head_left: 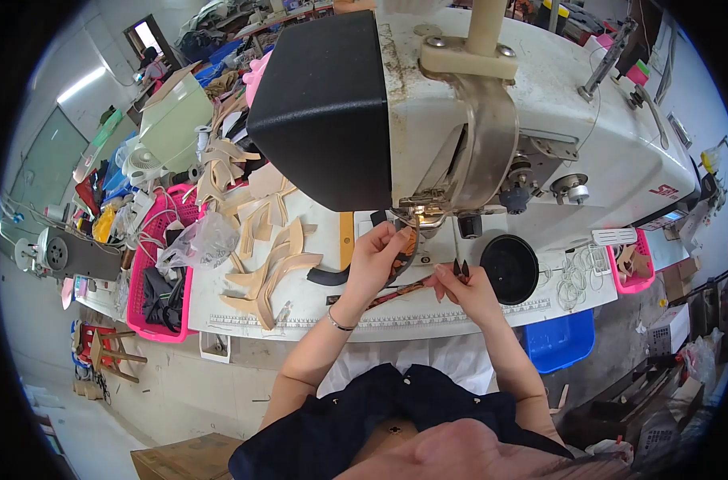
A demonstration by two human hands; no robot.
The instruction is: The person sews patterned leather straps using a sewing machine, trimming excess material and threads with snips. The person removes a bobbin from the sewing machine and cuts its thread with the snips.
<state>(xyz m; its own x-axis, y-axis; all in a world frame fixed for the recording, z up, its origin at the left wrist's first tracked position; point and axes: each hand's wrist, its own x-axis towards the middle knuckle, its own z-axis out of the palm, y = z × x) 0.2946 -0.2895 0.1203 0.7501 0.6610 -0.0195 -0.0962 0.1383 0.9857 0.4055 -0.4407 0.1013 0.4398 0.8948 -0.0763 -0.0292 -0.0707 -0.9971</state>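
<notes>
Beneath the sewing machine (620, 172), your left hand (376, 260) pinches the patterned piece (409, 252) between closed fingertips while your right hand (471, 291) (black bowl (509, 270) just beside it) grips dark-tipped snips (461, 270), pale strips (264, 308) lying leftward.

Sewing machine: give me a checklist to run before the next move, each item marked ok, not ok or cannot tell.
1. Patterned piece held: ok, the left hand has its fingers on it.
2. Left hand well clear of the needle area: not ok, its fingertips are close by.
3. Dark pointed tool in hand: ok, in the right hand, tips toward the sewing machine.
4. Needle raised: cannot tell, too small to make out.
5. Black bowl off the patterned piece: ok, it stands apart, to the right.
</notes>
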